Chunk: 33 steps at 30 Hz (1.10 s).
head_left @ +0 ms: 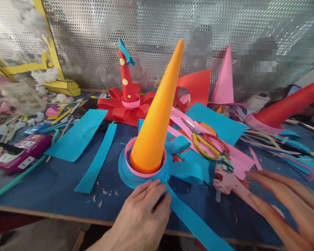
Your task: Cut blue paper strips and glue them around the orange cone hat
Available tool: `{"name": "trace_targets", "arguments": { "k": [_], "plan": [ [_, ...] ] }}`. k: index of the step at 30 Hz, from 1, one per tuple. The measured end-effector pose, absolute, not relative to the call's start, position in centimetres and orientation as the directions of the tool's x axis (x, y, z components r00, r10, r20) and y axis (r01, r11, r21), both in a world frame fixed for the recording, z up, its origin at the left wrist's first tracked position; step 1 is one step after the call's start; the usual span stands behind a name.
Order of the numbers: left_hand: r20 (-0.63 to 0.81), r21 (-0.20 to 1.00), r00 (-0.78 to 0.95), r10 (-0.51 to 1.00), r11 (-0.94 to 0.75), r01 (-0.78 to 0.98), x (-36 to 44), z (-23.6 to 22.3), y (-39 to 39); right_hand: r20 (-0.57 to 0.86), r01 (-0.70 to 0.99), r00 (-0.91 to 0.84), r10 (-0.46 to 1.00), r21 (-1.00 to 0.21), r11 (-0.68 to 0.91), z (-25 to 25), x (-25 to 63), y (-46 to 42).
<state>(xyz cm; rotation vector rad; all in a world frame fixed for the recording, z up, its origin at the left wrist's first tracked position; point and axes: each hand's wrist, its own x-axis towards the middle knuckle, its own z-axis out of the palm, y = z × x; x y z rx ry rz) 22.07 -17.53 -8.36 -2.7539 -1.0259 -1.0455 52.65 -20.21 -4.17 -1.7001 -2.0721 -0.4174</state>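
An orange cone (157,125) stands, leaning right, inside a pink ring (132,169) on a round blue base (124,177). Blue loops (185,170) stick out from the base on its right. My left hand (146,209) is at the base's front edge, its fingers together and pressing where a long blue strip (196,221) joins it. That strip runs down to the right, past the table edge. At the right, my right hand (290,205) has its fingers apart around a pink tool (229,181), apparently a glue gun; a firm grip is not visible.
Scissors (206,143) lie on pink and blue sheets behind the loops. A red cone hat (125,83), a pink cone (225,80) and a red cone (290,101) stand or lie around. Blue pieces (81,134) and a purple power strip (23,153) are left.
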Motion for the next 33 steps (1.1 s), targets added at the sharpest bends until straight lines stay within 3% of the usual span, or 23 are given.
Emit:
{"name": "trace_targets", "arguments": {
  "k": [3, 6, 13, 23, 33],
  "plan": [
    [0.627, 0.179, 0.544, 0.558, -0.783, 0.596, 22.0, -8.3, -17.6, 0.423, 0.842, -0.492, 0.761, 0.009, 0.54, -2.2, 48.2, -19.4],
    [0.659, 0.16, 0.528, 0.536, -0.785, 0.598, 22.1, -8.4, -17.6, 0.299, 0.719, -0.669, 0.681, 0.026, 0.695, -1.9, 43.8, -17.1],
    [0.652, 0.19, 0.527, 0.545, -0.79, 0.583, 22.2, -8.5, -17.6, 0.237, 0.722, -0.688, 0.686, 0.127, 0.68, -3.8, 40.5, -14.2],
    [0.659, 0.169, 0.497, 0.564, -0.756, 0.633, 22.3, -8.7, -17.7, 0.261, 0.716, -0.697, 0.668, 0.281, 0.639, -3.8, 40.4, -14.3],
    [0.659, 0.122, 0.491, 0.57, -0.725, 0.678, 22.5, -8.5, -17.5, 0.311, 0.721, -0.691, 0.653, 0.222, 0.657, -3.7, 40.2, -14.5]
  ]
}}
